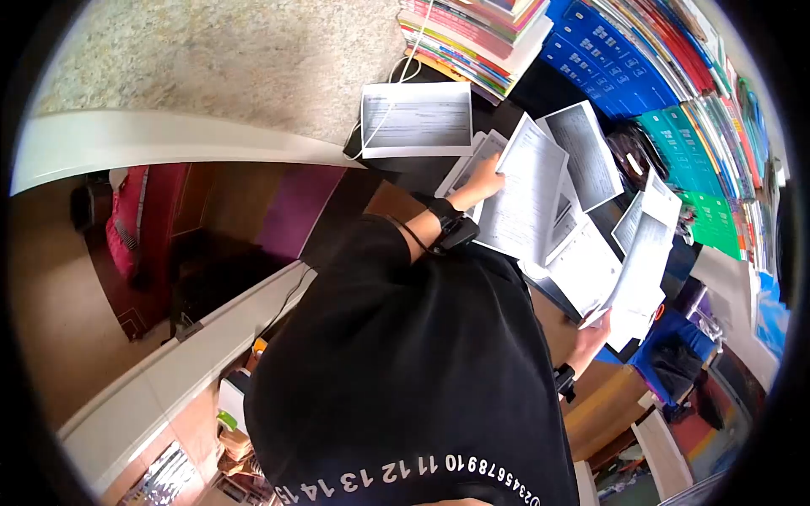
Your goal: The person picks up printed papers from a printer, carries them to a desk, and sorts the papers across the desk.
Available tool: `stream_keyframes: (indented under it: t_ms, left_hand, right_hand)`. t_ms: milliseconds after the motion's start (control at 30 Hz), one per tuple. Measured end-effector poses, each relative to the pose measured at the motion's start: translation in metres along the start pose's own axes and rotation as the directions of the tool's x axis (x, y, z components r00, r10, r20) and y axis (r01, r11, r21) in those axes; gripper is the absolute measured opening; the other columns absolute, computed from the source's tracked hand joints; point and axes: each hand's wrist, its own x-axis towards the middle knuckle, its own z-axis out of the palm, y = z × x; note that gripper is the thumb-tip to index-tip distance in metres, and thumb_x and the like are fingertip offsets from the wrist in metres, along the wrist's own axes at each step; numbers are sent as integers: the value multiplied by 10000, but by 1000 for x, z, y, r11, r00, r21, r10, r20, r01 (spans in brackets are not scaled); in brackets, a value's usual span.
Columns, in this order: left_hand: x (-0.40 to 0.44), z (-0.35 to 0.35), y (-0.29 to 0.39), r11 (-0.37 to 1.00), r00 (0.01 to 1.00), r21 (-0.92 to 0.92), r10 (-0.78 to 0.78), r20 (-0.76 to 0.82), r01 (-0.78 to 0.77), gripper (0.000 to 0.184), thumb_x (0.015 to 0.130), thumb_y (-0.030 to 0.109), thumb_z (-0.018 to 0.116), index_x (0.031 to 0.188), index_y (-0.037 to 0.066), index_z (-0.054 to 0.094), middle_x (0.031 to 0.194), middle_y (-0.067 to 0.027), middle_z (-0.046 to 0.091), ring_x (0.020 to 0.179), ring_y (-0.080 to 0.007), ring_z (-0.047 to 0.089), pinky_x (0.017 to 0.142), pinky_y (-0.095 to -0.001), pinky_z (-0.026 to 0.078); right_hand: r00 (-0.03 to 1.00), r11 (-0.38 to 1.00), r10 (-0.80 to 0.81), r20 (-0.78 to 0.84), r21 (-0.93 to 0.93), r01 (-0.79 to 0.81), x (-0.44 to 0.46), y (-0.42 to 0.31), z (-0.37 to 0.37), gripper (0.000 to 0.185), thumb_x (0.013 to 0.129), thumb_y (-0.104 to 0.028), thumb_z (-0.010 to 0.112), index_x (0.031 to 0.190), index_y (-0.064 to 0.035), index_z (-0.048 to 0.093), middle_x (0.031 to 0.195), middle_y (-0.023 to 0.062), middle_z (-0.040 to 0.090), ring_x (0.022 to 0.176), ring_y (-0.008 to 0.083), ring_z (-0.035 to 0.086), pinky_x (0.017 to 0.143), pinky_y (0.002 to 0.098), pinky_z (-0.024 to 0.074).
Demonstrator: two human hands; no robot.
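Observation:
My left hand (484, 182) is closed on the left edge of a printed sheet (527, 190), which is tilted over other papers. At the lower right, my right hand (595, 331) grips the lower end of a curled stack of papers (641, 261). Between the hands lie loose white pages (585, 266), partly overlapping. Another printed page (582, 152) lies behind the sheet at my left hand. Farther left, a separate printed sheet (417, 120) rests on the dark surface, with a white cable across it.
Stacked books (481, 42) stand at the top. Blue folders (607, 59) and green folders (692, 152) line the upper right, beside a dark glossy object (633, 156). A blue chair-like object (675, 354) holds dark items at the right.

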Motion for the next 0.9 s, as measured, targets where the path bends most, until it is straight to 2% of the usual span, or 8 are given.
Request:
stream_keyframes:
  t_ms: [200,267,367,467,633,733,800,900]
  left_hand:
    - [-5,15,26,932,988,-335,-110,106,140,277,845,53,530,1102,-44,496,999,-121,605,898,-199,586,780,-329,466]
    - [-14,18,53,750,966,-615,-127,227,243,266,854,59,533,1098,-33,479,971,-134,596,873,-198,580,770,-315,482]
    - [-41,38,101,584,912,-703,-305,274,407,291,839,33,534,1120,-10,474,1069,-148,561,976,-198,536,836,-322,455]
    - [-60,58,122,501,949,-817,-28,315,286,311,840,8,518,1145,-6,465,1116,-113,537,1016,-197,513,896,-316,412]
    - [-55,61,103,705,856,-610,7,516,362,348,839,47,547,1172,-18,471,1078,-95,559,1021,-185,507,889,-296,399]
    - [-39,29,90,832,696,-420,58,715,363,373,821,120,605,1149,-27,504,1092,-97,558,1011,-193,517,855,-313,425]
    - [-21,14,49,897,624,-327,77,777,296,393,814,170,622,1153,0,519,1086,-90,564,996,-194,527,832,-318,441]
    - [6,-23,-26,936,803,-137,-195,564,324,360,772,212,660,1078,40,580,946,-43,623,823,-184,569,700,-320,460]
  right_hand:
    - [999,990,43,20,-135,-40,-28,25,64,335,883,-160,513,1171,8,487,1096,97,561,1013,211,539,840,341,458]
    - [987,985,113,117,-144,-95,-26,43,73,354,904,-175,468,1210,3,448,1085,103,567,954,230,572,766,360,495]
    - [972,983,182,150,-29,-180,-30,57,83,397,909,-184,449,1260,-6,394,1134,123,544,986,282,560,825,399,479]
    - [950,978,201,241,11,-210,-32,59,83,443,875,-170,488,1270,8,398,1254,116,489,1153,284,462,978,412,367]
    - [957,968,174,232,140,-210,-22,59,68,422,872,-119,484,1259,26,397,1234,129,500,1142,279,472,977,410,378]
    - [962,970,239,131,-81,-230,11,62,44,441,829,-48,527,1248,15,405,1213,136,498,1114,278,480,963,409,383]
    - [995,955,76,-63,-281,-91,18,64,44,511,745,28,598,1218,42,406,1097,121,533,947,252,544,836,355,443]
    - [994,821,-112,-1,-564,91,30,65,21,368,741,-2,627,1089,53,520,953,91,587,841,200,571,745,307,454]
